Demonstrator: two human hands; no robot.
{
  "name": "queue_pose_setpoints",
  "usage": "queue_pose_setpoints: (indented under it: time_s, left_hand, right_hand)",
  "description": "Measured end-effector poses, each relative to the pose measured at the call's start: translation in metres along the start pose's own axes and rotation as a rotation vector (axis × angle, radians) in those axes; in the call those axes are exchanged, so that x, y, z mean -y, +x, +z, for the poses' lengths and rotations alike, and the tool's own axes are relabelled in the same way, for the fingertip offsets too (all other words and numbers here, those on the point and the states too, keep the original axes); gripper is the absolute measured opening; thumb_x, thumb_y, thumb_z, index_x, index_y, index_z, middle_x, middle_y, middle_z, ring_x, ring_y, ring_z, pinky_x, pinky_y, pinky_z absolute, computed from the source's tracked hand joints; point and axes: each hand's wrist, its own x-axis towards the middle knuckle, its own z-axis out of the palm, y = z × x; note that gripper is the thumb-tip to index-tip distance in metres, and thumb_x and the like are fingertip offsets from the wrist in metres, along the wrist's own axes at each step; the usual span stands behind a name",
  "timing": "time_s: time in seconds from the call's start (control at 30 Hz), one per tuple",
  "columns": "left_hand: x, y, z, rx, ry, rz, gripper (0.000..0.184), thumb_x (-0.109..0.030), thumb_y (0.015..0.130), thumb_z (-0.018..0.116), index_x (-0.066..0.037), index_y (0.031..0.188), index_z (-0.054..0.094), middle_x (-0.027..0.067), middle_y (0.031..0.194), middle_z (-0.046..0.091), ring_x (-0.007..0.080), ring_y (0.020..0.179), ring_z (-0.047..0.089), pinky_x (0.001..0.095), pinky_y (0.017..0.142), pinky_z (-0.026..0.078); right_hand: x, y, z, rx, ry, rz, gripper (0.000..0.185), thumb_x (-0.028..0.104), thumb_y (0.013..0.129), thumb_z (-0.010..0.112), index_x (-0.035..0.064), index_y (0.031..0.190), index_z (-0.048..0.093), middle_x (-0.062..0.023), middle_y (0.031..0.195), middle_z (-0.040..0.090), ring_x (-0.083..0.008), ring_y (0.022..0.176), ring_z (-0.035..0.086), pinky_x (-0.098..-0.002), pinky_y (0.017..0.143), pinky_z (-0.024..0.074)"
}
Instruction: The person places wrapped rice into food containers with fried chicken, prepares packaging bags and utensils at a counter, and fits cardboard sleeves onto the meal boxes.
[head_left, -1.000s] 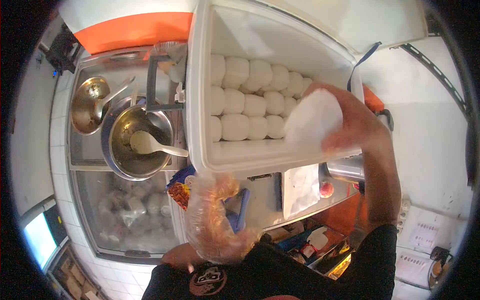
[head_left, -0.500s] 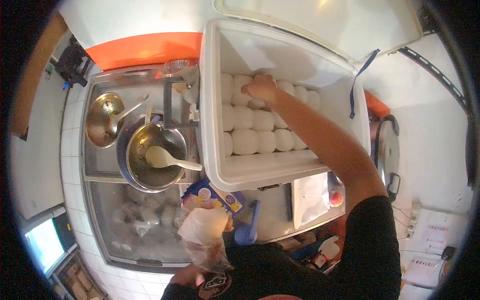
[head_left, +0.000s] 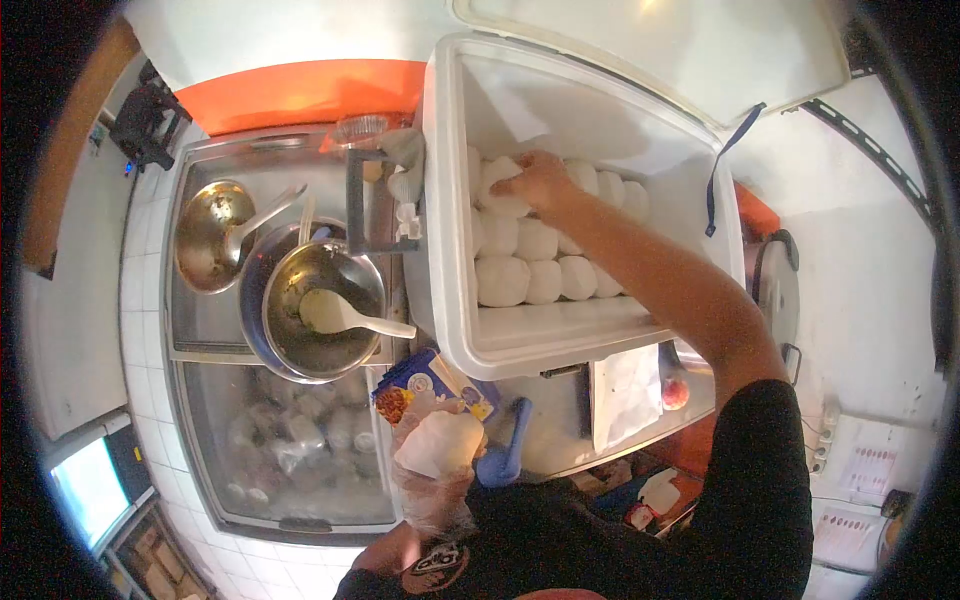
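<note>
My right hand (head_left: 541,182) reaches into a large white cooler box (head_left: 560,345). Its fingers are closed on a smooth white rounded lump (head_left: 503,188), which looks tilted up from its row. Several similar white lumps (head_left: 502,281) fill the box in rows; my forearm covers some of them. Low in front of my body, my left hand (head_left: 432,490) wears a clear plastic glove. A white, soft-looking lump (head_left: 438,446) lies in that hand, with the fingers partly hidden around it. Just beyond it is a blue and yellow printed packet (head_left: 425,378).
Left of the box, a metal bowl (head_left: 290,345) with a white rice paddle (head_left: 345,318) and a pan (head_left: 213,237) with a ladle stand on a glass-topped chest (head_left: 215,440). A blue scoop-like tool (head_left: 510,450) lies near my body. The open lid (head_left: 690,50) stands behind the box.
The view has shifted, so the box and bowls appear farther right. My right hand has taken hold of a white lump and tilted it. My left hand still holds its lump.
</note>
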Motion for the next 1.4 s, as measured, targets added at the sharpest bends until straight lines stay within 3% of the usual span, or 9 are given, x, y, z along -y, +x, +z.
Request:
queue_pose_setpoints:
  time_s: [0.13,0.3,0.4,0.6,0.73,0.97,1.1,1.2,1.4]
  left_hand:
    - [-0.001,0.0,0.0,-0.013,-0.017,-0.004,0.042,-0.006,0.082,0.068,-0.001,0.122,0.054,0.0119,0.109,0.065,0.0274,0.096,0.065,0.0395,0.078,0.054]
    - [0.0,0.005,0.004,-0.022,-0.031,-0.002,0.046,-0.005,0.081,0.07,-0.001,0.123,0.053,0.0113,0.109,0.065,0.0259,0.095,0.065,0.0379,0.077,0.055]
    - [-0.001,0.006,0.002,-0.047,-0.008,-0.001,0.048,-0.005,0.08,0.072,-0.001,0.124,0.053,0.011,0.109,0.065,0.0251,0.095,0.066,0.037,0.076,0.055]
    - [-0.005,0.012,0.007,-0.059,-0.098,-0.032,0.059,-0.008,0.076,0.077,-0.001,0.128,0.049,0.0105,0.113,0.063,0.0234,0.099,0.064,0.0346,0.079,0.055]
    - [-0.015,0.007,0.017,-0.079,-0.123,-0.095,0.069,-0.013,0.072,0.083,-0.002,0.129,0.046,0.0119,0.12,0.059,0.0248,0.105,0.06,0.035,0.084,0.053]
    - [-0.026,-0.019,0.039,0.032,-0.076,0.154,0.068,-0.018,0.08,0.077,-0.003,0.136,0.041,0.012,0.111,0.064,0.0223,0.093,0.067,0.0334,0.076,0.056]
    - [-0.009,-0.042,0.045,0.114,-0.046,0.233,0.073,-0.04,0.079,0.079,0.002,0.129,0.047,0.0114,0.108,0.065,0.0208,0.087,0.067,0.0346,0.075,0.056]
    - [0.019,-0.053,0.045,0.271,-0.026,0.239,0.074,-0.038,0.08,0.077,0.002,0.132,0.045,0.0142,0.118,0.062,0.0234,0.099,0.065,0.0364,0.081,0.055]
    - [0.045,-0.133,0.107,0.455,-0.422,-0.343,0.054,-0.019,0.089,0.065,0.004,0.134,0.044,0.0162,0.112,0.063,0.0222,0.086,0.065,0.0276,0.07,0.054]
  right_hand:
    - [0.006,0.0,-0.033,0.216,0.034,-0.372,0.056,0.027,0.078,0.075,-0.0004,0.125,0.059,-0.0093,0.114,0.064,-0.0208,0.104,0.059,-0.033,0.087,0.0472]
    - [0.067,-0.025,-0.008,0.216,0.558,0.059,0.062,0.028,0.085,0.069,0.0024,0.137,0.048,-0.0086,0.133,0.054,-0.0214,0.117,0.053,-0.0366,0.096,0.0437]
    - [0.062,-0.022,0.002,0.383,0.793,-0.105,0.066,0.027,0.085,0.073,0.0107,0.142,0.044,-0.0104,0.14,0.051,-0.0265,0.128,0.047,-0.0466,0.098,0.0426]
    - [0.062,-0.023,-0.009,0.501,0.546,-0.15,0.086,0.03,0.073,0.085,0.0037,0.143,0.042,-0.0136,0.146,0.044,-0.0295,0.133,0.044,-0.0439,0.099,0.0438]
    - [0.062,-0.043,0.002,0.339,0.437,-0.218,0.091,0.03,0.069,0.088,0.006,0.143,0.042,-0.0144,0.14,0.049,-0.031,0.127,0.048,-0.0417,0.097,0.0454]
    - [0.067,-0.074,-0.038,0.431,0.286,-0.224,0.094,0.024,0.066,0.088,0.0004,0.143,0.039,-0.0167,0.13,0.055,-0.0299,0.118,0.054,-0.0397,0.095,0.0477]
    - [0.042,-0.145,-0.083,0.32,0.414,-0.23,0.087,0.018,0.067,0.085,-0.0008,0.141,0.042,-0.0145,0.122,0.06,-0.0278,0.113,0.058,-0.0387,0.097,0.0476]
    - [0.009,-0.244,-0.125,0.13,0.822,-0.346,0.075,0.018,0.069,0.084,0.0023,0.133,0.049,-0.0118,0.12,0.062,-0.0261,0.111,0.061,-0.0407,0.094,0.0501]
    - [-0.135,-0.535,-0.1,-0.148,1.508,-0.441,0.091,0.021,0.065,0.085,0.0047,0.141,0.037,-0.0144,0.127,0.056,-0.031,0.114,0.06,-0.0494,0.094,0.0533]
